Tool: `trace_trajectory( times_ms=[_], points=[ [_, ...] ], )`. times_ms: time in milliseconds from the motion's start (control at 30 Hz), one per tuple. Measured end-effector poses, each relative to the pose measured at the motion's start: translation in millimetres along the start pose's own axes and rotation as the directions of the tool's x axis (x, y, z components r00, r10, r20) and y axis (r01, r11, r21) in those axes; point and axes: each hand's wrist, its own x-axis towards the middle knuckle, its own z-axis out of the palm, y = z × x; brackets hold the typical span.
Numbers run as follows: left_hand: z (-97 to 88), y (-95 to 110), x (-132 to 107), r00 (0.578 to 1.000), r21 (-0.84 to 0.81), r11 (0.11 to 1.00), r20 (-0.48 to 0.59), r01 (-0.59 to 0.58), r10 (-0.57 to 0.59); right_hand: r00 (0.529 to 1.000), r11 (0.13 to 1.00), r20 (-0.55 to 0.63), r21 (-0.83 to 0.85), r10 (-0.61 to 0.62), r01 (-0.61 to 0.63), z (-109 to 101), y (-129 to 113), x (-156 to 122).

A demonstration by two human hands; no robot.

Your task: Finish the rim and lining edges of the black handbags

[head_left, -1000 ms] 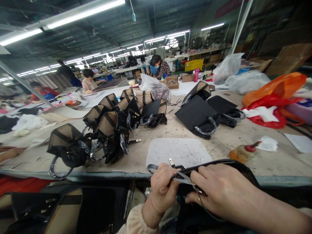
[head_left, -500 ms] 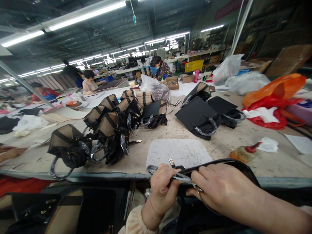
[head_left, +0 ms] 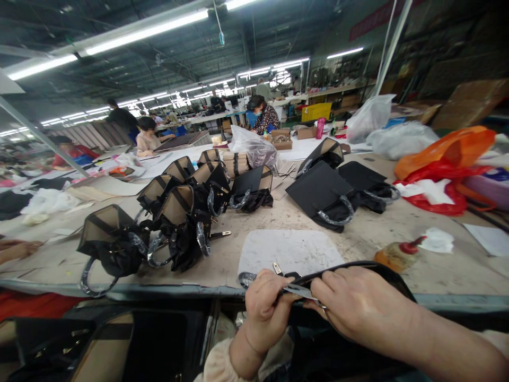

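At the table's front edge my left hand (head_left: 264,307) is closed, pinching the edge of a black handbag (head_left: 387,269). Close to its fingertips lie the silver blades of a pair of scissors (head_left: 301,290). My right hand (head_left: 358,302) is closed around the scissors, and its fingers hide most of their handles. The handbag's dark rim curves behind my right hand. A strap with a metal tip (head_left: 277,269) and a plastic-wrapped handle (head_left: 246,278) stick out beyond my left hand. Exactly what lies between the blades cannot be made out.
Several unfinished black bags (head_left: 175,207) stand to the left on the table, and more black bags (head_left: 322,191) lie right of centre. A pale sheet (head_left: 290,246) lies ahead. At right are an amber bottle (head_left: 397,253) and an orange bag (head_left: 445,151). Co-workers sit farther back.
Both hands stay almost in place at the bag's edge. The scissors' blades have shifted very slightly, and the view has tilted a little.
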Motion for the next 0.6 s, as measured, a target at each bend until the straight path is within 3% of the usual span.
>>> trace_trajectory(
  times_ms=[267, 600],
  points=[
    [-2.7, 0.0, 3.0, 1.0, 0.035, 0.999, 0.01, -0.009, 0.009, 0.994, 0.994, 0.002, 0.006, 0.112, -0.112, -4.5, -8.6, 3.0],
    [-0.1, 4.0, 2.6, 1.0, 0.019, 1.0, 0.0, -0.002, 0.002, 0.999, 0.999, -0.001, -0.011, 0.037, -0.037, 0.5, -4.6, -2.0]
  ],
)
